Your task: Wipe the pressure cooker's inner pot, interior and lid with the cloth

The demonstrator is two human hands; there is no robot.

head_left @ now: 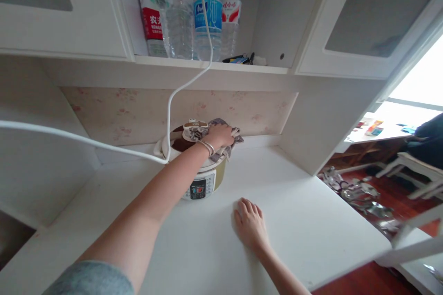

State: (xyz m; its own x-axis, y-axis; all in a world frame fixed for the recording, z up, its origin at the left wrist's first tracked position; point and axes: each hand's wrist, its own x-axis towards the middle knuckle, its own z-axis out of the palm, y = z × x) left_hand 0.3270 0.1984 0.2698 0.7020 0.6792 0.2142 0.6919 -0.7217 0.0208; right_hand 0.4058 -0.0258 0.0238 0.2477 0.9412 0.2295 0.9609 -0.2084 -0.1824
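Note:
My left hand is closed on a patterned grey-and-beige cloth, which lies on the right side of an electric cooker's lid. The cooker is white and olive with a brown lid top and a front button panel. It stands at the back of the white tabletop, partly hidden behind my left forearm, which wears a bangle. Just in front and to the right, my right hand rests palm down on the tabletop, its fingers slightly bent and holding nothing.
A white cable droops from above across the view, left of the cooker. Overhead, a shelf holds several plastic bottles and a red-and-white container. White side panels flank the tabletop. A white chair stands at the right.

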